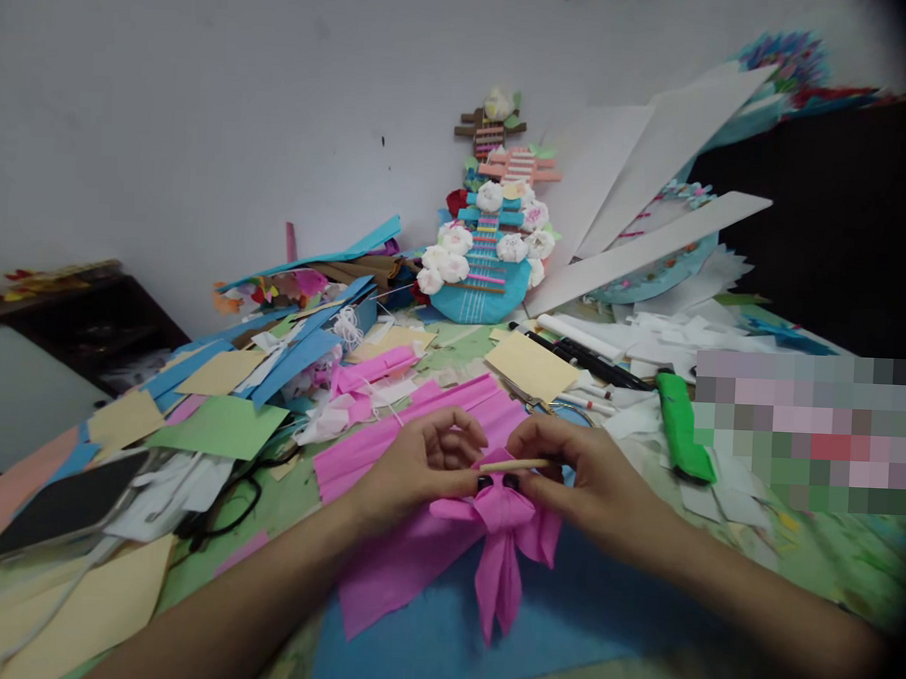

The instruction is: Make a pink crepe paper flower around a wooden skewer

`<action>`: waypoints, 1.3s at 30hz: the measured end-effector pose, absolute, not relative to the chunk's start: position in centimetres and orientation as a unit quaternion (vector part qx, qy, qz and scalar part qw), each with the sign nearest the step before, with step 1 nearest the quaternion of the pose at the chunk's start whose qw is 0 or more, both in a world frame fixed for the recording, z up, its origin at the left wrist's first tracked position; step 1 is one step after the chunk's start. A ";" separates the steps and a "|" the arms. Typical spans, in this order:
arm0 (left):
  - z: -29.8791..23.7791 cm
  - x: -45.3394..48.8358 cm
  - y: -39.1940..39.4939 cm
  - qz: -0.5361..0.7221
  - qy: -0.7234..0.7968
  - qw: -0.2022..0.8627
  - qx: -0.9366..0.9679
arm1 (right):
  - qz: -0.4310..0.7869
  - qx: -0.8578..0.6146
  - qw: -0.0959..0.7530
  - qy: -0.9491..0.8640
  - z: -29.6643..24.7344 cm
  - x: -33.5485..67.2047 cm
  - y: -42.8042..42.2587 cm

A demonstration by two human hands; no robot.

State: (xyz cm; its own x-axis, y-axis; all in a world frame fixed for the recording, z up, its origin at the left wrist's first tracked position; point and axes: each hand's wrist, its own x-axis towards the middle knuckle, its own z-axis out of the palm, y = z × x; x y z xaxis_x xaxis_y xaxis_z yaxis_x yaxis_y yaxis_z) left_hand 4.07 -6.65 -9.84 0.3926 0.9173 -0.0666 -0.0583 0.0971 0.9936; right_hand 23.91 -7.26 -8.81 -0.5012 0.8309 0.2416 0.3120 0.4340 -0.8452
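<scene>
Your left hand [417,468] and right hand [589,486] both pinch a thin pale wooden stick [519,466], fingertips closed on it from either side. A gathered bundle of pink crepe paper [505,542] is bunched beneath the stick, at the near edge of the flat pleated sheet of pink crepe paper [435,419]. The bundle looks light, soft and easily torn, so hold it at its pinched neck, against the stick. Around the sheet, the green table [281,502] is littered with paper offcuts, and beyond the sheet stands a white wall [207,119].
</scene>
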 end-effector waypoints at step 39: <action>-9.3 4.8 -7.5 0.384 0.437 0.569 0.581 | 0.152 -0.288 0.380 -0.866 -11.5 24.6 -6.1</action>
State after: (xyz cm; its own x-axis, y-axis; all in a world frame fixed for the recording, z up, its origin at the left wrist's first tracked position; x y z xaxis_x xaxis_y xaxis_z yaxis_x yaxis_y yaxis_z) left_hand 4.77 -7.53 -9.34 0.3236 0.9448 -0.0510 0.0714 0.0294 0.9970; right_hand 24.63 -6.13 -11.49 -0.5452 0.6137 0.5711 0.3819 0.7883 -0.4825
